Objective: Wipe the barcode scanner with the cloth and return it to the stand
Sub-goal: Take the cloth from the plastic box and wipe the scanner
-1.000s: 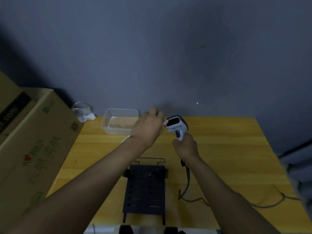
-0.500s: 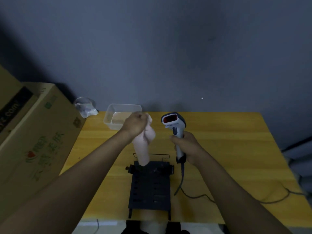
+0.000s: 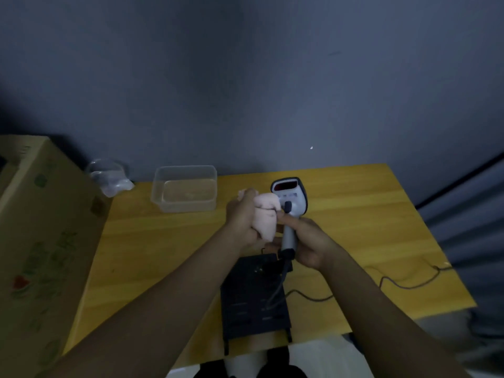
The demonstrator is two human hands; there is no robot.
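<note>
My right hand (image 3: 309, 242) grips the handle of the grey and white barcode scanner (image 3: 291, 196), held upright above the table with its red window facing up and away. My left hand (image 3: 241, 221) is closed around a bunched pale pink cloth (image 3: 264, 216), which presses against the left side of the scanner's head and handle. The black perforated stand (image 3: 253, 298) lies flat on the yellow table (image 3: 163, 241) just below both hands. The scanner's dark cable (image 3: 395, 283) trails from the handle across the table to the right.
A clear plastic tub (image 3: 185, 188) sits at the table's back edge, left of my hands. A crumpled clear plastic bag (image 3: 109, 177) lies beside a large cardboard box (image 3: 41, 241) at the left. A grey wall stands behind the table.
My left hand lifted the cloth, then brought it right against the scanner. The right hand drew the scanner slightly nearer and upright.
</note>
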